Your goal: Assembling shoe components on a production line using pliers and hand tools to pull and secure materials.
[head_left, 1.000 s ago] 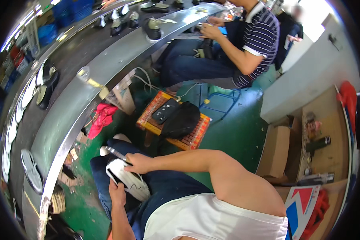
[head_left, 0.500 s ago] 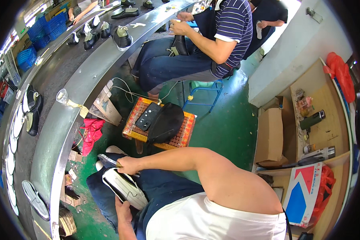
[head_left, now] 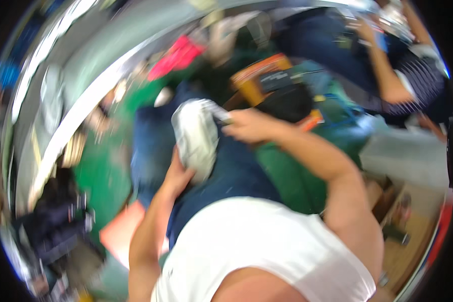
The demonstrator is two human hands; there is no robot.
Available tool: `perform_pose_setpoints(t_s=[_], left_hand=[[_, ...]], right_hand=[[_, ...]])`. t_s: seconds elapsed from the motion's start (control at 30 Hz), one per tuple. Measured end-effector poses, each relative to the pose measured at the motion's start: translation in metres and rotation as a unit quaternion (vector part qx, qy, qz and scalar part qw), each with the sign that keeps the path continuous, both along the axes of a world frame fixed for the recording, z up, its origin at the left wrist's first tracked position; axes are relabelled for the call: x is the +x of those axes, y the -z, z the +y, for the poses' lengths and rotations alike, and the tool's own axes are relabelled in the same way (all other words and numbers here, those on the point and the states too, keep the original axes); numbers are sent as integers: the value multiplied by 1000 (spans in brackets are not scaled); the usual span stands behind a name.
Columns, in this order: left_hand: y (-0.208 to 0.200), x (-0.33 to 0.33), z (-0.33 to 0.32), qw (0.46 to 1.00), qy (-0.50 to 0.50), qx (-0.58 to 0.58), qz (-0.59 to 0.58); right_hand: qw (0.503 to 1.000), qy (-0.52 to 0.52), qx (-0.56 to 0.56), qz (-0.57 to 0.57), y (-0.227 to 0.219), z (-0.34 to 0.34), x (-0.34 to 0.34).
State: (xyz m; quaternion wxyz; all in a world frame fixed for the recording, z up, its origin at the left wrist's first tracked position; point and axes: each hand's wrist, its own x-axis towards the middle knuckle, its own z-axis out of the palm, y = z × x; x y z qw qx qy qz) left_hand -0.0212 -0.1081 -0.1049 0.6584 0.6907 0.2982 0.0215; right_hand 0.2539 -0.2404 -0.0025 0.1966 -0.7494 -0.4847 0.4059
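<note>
A white shoe (head_left: 199,133) lies over my lap, its toe end pointing away from me; motion blur smears its details. My left hand (head_left: 178,173) is closed round its near left side. Across from it, my right hand (head_left: 246,126) grips a metal hand tool (head_left: 214,109). The tool's blurred grey head reaches the shoe's far right edge, and I cannot make out its exact kind.
The long curved metal bench (head_left: 93,103) runs along the left. Beyond my knees stands a low orange-patterned stool (head_left: 259,75) with a black cloth (head_left: 287,103) on it. A co-worker in a striped shirt (head_left: 425,80) sits at far right. Red cloth (head_left: 176,58) hangs near the bench.
My view has swung left and down, so bench, stool and co-worker appear shifted up and to the right. The shoe has turned more upright in view; both hands keep their holds.
</note>
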Motion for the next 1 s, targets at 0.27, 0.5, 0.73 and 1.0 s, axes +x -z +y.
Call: perform_pose_setpoints(t_s=[0.27,0.5,0.73,1.0], left_hand=[[-30,-11,-12,970,-68,-220,-76],[-21,-5,-23,915,-219,-319,-113],[42,11,-25,941,-338,-9,-27],[25,13,-20,952,-279,122,40]], right_hand=[[968,-239,34,-64,0,-3,-42],[903,-374,-95,-189,-24,40,-59],[958,-270,21,-92,23,12,-71],[886,-288,177,-316,6,35,-41]])
